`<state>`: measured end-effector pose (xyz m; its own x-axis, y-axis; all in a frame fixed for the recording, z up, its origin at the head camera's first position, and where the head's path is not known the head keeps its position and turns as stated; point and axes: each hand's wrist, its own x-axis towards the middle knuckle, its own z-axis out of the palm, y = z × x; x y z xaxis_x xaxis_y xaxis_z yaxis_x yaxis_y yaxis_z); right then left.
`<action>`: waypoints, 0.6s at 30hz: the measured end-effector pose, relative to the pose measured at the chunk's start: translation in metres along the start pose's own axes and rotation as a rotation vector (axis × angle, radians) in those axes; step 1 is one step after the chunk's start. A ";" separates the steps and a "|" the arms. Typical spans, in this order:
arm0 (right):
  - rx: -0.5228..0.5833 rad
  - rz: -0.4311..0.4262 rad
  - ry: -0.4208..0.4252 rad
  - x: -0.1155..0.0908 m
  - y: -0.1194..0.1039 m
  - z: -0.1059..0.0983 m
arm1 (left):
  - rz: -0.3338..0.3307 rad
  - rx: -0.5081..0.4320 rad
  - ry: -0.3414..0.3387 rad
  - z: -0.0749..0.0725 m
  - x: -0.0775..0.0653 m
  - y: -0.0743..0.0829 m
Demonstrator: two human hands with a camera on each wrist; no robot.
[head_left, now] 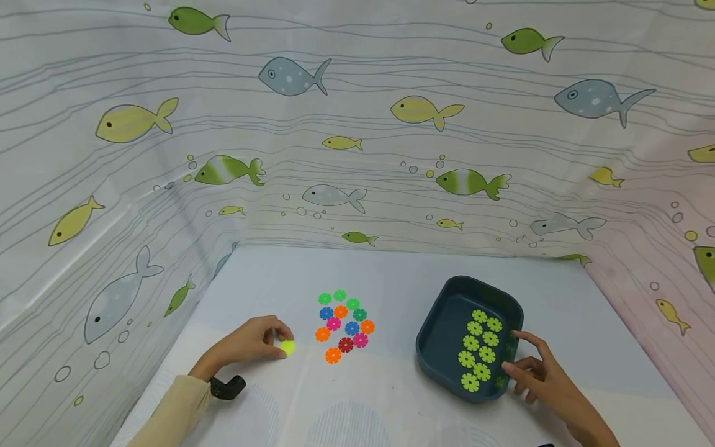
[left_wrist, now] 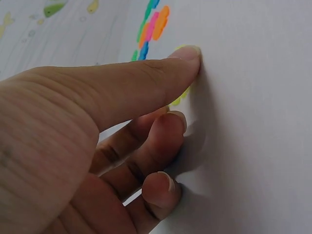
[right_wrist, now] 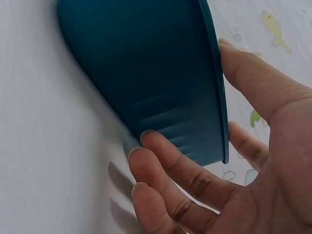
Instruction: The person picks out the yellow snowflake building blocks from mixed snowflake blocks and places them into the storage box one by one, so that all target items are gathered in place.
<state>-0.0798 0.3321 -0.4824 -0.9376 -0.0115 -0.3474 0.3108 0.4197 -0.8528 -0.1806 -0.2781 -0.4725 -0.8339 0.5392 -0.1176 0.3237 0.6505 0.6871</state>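
Note:
My left hand (head_left: 254,343) is low over the left part of the table, pinching a yellow notched plastic disc (head_left: 287,347) between thumb and fingertips. In the left wrist view the thumb hides most of this disc (left_wrist: 178,99). My right hand (head_left: 543,380) holds the right side of a dark blue tray (head_left: 441,329). In the right wrist view the thumb lies on the tray's rim, and several fingertips are against or close to its outer wall (right_wrist: 151,78). Inside the tray, several yellow-green notched discs (head_left: 471,343) lie in two rows.
Between the left hand and the tray lies a loose group of notched discs: green (head_left: 340,295), blue (head_left: 352,328), orange (head_left: 332,355), pink (head_left: 360,339) and dark red (head_left: 346,344). A fish-patterned sheet (head_left: 380,167) rises behind and at both sides of the white table (head_left: 385,403).

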 end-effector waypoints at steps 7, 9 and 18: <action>0.005 0.020 0.010 0.001 0.000 0.001 | 0.015 -0.037 -0.018 -0.001 0.001 0.000; 0.004 0.018 0.011 0.001 -0.001 0.001 | 0.013 -0.041 -0.018 -0.001 0.002 0.000; 0.006 0.014 0.007 0.002 0.000 0.000 | 0.018 -0.055 -0.002 0.000 0.005 0.004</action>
<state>-0.0814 0.3319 -0.4834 -0.9342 0.0009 -0.3568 0.3251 0.4143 -0.8501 -0.1838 -0.2731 -0.4703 -0.8271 0.5519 -0.1064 0.3138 0.6104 0.7273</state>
